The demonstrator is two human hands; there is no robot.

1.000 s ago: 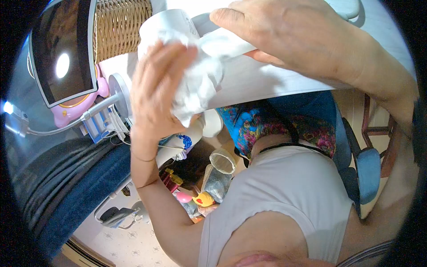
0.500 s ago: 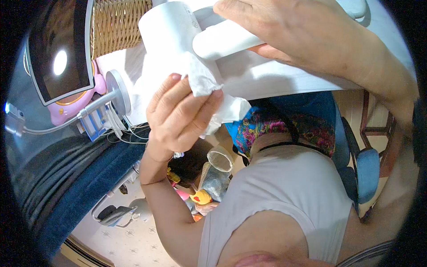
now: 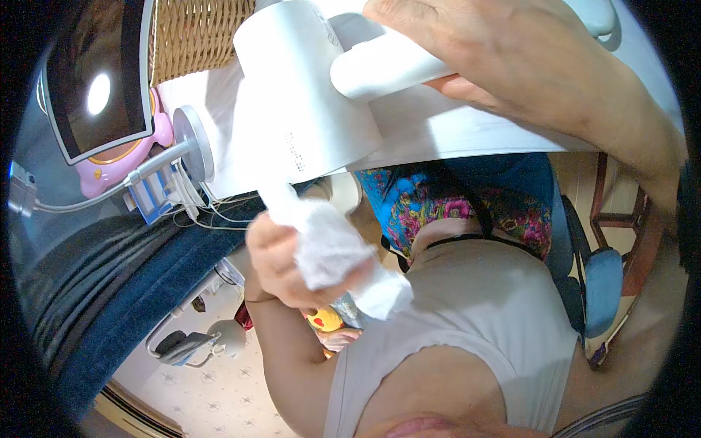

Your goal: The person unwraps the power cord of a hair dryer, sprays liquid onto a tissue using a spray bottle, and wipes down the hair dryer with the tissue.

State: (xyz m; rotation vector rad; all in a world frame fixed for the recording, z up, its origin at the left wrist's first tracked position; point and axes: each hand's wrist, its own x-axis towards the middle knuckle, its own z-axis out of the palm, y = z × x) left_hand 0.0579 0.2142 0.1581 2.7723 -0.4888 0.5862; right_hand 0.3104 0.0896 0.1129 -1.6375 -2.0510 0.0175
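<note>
A white hair dryer (image 3: 299,87) with a thick round barrel is held above the white table. My right hand (image 3: 496,51) is closed around its handle (image 3: 394,67); the fingers on the far side are mostly hidden. My left hand (image 3: 281,266), slightly blurred, is closed on a crumpled white tissue (image 3: 332,244), which sticks out past the fingers. This hand is below the end of the barrel and apart from it, in front of my chest. Rows of small print show near the barrel's lower end.
A wicker basket (image 3: 201,36) and a dark-screened device (image 3: 102,80) stand at the upper left, near a pink object (image 3: 109,175). A grey stand with a round base (image 3: 193,142) and white cables lie beside the table edge. A blue chair (image 3: 604,292) is at the right.
My left hand has moved down, away from the hair dryer's barrel, with the tissue still in it. The dryer has shifted slightly right, and its lower end is now uncovered.
</note>
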